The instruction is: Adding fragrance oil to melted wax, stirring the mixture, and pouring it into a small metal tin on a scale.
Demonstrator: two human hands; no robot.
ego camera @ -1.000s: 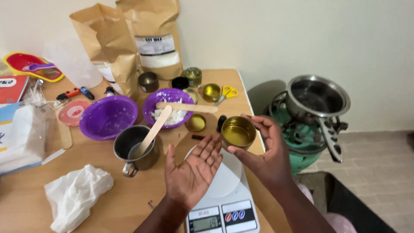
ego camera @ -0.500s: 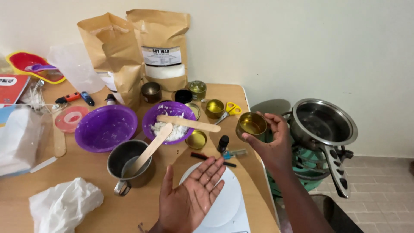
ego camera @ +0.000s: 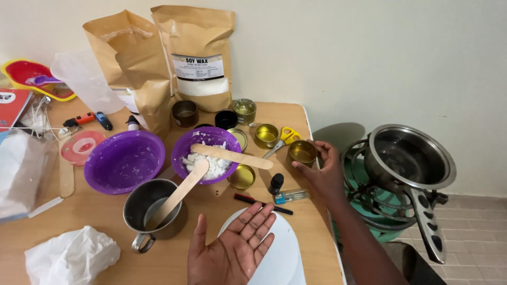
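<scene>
Two hands are in play. Right hand (ego camera: 322, 171) has its fingers (ego camera: 305, 167) curled around a small gold tin (ego camera: 301, 153) with amber liquid inside, low over the desk (ego camera: 296, 113) near its right edge, just beside the yellow scissors (ego camera: 285, 136) — looks like the setting-down step; whether the base touches the desk I cannot tell. Letting go calls for a level tin so nothing slops. Left hand (ego camera: 232, 250) is palm up, fingers spread wide, holding nothing, above the white round scale plate (ego camera: 280, 258) at the near edge.
</scene>
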